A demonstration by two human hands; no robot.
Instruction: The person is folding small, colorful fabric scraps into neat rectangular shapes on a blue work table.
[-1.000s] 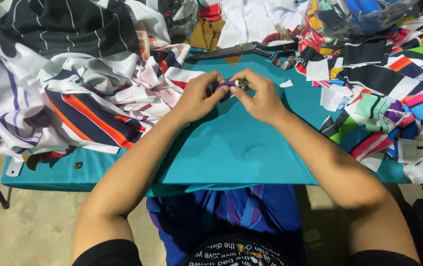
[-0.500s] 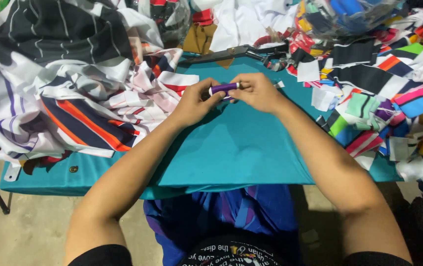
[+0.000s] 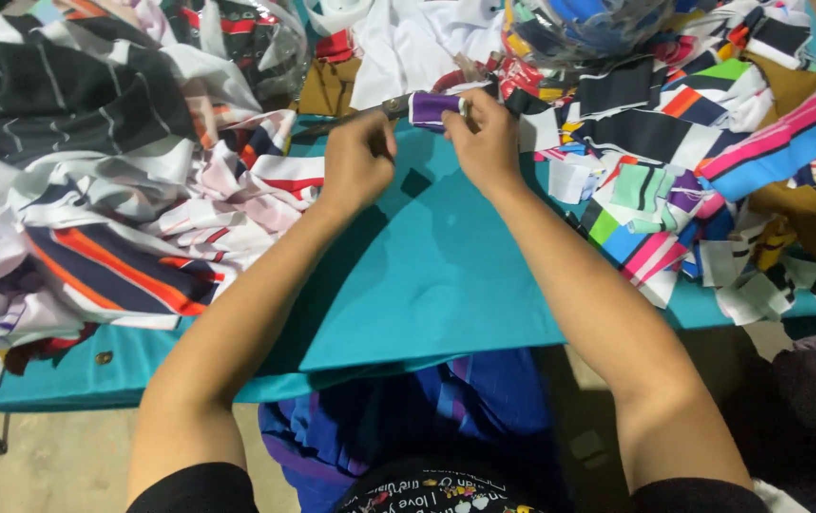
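Note:
Both my hands meet at the far middle of a table covered in teal cloth (image 3: 427, 275). My left hand (image 3: 358, 160) and my right hand (image 3: 486, 138) together pinch a small purple fabric piece (image 3: 432, 106) with a pale edge, holding it just above the cloth. The fingers of both hands are curled around its ends. Dark scissors (image 3: 370, 112) lie right behind my left hand, partly hidden by it.
A heap of striped garments (image 3: 94, 199) covers the left of the table. Many cut scraps in mixed colours (image 3: 702, 171) crowd the right. A clear plastic bag of scraps (image 3: 588, 24) and white cloth (image 3: 408, 43) sit at the back. Blue-purple fabric (image 3: 427, 408) lies on my lap.
My hands have carried the purple piece farther away across the teal cloth, toward the scissors at the back. The piece now shows more of its width between my fingers.

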